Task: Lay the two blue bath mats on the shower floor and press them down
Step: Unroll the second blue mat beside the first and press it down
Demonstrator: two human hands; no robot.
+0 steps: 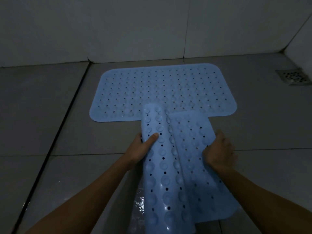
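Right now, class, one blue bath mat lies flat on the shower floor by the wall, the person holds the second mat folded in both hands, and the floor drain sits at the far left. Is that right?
Not quite. The floor drain sits at the far right, as the head view shows. The rest holds: one blue bath mat lies flat by the wall, and the left hand and right hand hold the second mat folded.

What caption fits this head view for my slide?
Both hands, left hand and right hand, hold a folded blue bath mat above another flat mat.

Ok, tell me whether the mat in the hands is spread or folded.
Folded. The held mat is doubled lengthwise, suction cups outward, gripped by left hand and right hand.
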